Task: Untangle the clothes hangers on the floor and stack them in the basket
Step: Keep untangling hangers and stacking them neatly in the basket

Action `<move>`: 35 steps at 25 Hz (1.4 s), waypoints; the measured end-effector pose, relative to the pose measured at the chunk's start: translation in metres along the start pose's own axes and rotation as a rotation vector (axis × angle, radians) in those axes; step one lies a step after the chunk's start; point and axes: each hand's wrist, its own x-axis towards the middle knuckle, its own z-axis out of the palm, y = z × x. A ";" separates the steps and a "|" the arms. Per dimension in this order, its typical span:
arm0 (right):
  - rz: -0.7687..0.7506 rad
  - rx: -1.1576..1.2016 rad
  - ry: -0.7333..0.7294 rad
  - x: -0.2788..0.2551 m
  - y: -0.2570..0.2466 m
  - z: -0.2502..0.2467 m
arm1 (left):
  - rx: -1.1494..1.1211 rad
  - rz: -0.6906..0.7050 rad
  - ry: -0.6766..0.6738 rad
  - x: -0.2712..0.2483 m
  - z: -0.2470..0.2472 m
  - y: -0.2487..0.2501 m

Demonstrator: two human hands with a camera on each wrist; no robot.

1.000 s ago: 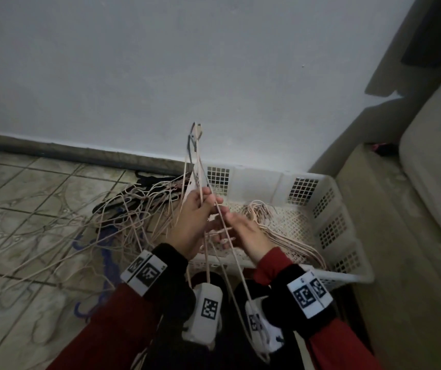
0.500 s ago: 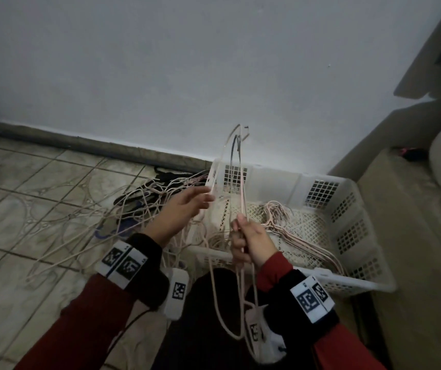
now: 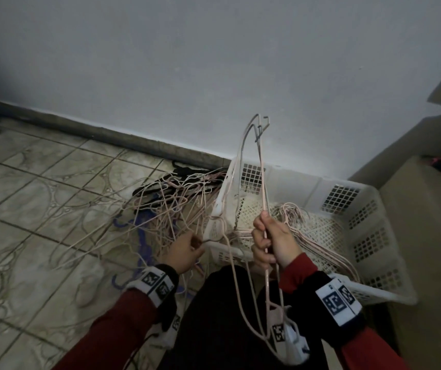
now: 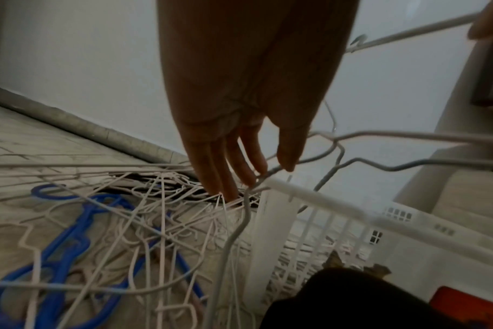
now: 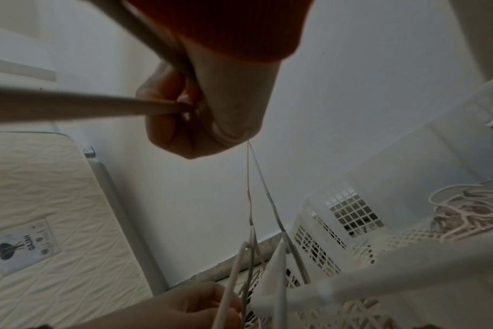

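Thin coated-wire hangers [image 3: 166,209], a perforated matt plastic basket [image 3: 369,231], glossy patterned floor tiles [image 3: 40,182].

Hanger tangle [image 3: 160,209] is covering the floor tiles [image 3: 40,196] left of the basket [image 3: 369,236], butting against its left wall. Held wire hangers [image 3: 263,182] are standing upright across the basket's near-left corner, blocking entry there. Stacked hangers [image 3: 315,241] are occupying the basket's middle. Right half of the basket floor is lying open. Wall [image 3: 214,76] is closing off the far side.
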 end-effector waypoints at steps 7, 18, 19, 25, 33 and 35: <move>0.058 -0.061 -0.054 0.005 -0.006 0.006 | -0.133 0.032 0.134 0.000 0.006 -0.002; 0.112 -0.241 -0.168 0.011 0.003 0.033 | -0.171 0.172 0.271 -0.010 0.001 0.003; 0.084 -0.204 -0.184 0.009 -0.001 0.027 | -0.156 0.170 0.276 -0.008 -0.002 0.001; -0.099 -0.031 -0.171 -0.014 -0.045 -0.018 | -0.066 0.071 0.347 0.005 -0.034 -0.033; -0.310 0.066 0.018 -0.027 -0.076 -0.032 | -0.065 0.081 0.338 0.018 -0.042 0.014; -0.350 0.077 -0.021 -0.030 -0.075 -0.031 | -0.367 0.137 0.051 0.011 -0.028 0.068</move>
